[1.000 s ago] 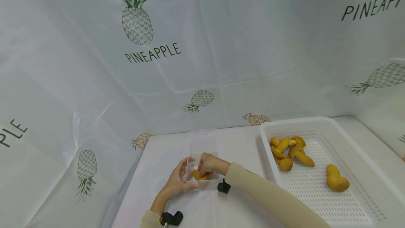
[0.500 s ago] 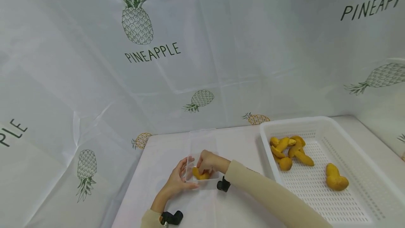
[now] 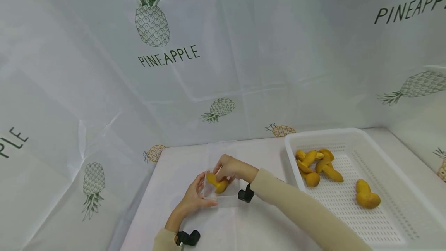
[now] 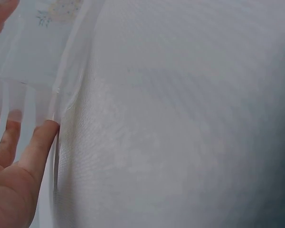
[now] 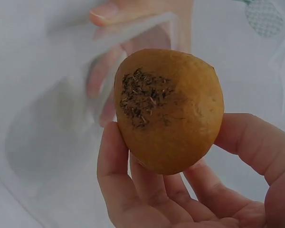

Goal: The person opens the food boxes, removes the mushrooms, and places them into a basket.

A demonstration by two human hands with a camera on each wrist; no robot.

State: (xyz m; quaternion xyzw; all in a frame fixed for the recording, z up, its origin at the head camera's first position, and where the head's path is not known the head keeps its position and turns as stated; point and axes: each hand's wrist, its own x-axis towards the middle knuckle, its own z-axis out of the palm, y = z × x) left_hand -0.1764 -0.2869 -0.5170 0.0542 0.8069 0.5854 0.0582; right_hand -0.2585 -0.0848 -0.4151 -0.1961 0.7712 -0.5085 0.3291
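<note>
In the head view, a clear plastic box (image 3: 227,202) stands on the white table with its clear lid (image 3: 222,149) opened toward the back. My left hand (image 3: 191,200) holds the box by its left side, thumb at the front corner and fingers along the wall; a finger (image 4: 42,142) lies against the box edge in the left wrist view. Above the box, my right hand (image 3: 230,167) grips a yellow-brown mushroom (image 3: 220,186) between thumb and fingers. The right wrist view shows the rounded cap (image 5: 180,118) with a dark, fibrous patch. The stem points left and up in the head view.
A white perforated basket (image 3: 292,154) stands at the right. Several mushrooms (image 3: 311,164) lie heaped in its back left corner, and one mushroom (image 3: 366,195) lies apart nearer the right. Pineapple-printed white sheeting (image 3: 265,69) rises behind the table.
My right hand has lifted the mushroom up from inside the box, and its stem has tilted toward the left wall. My left hand keeps its hold on the box.
</note>
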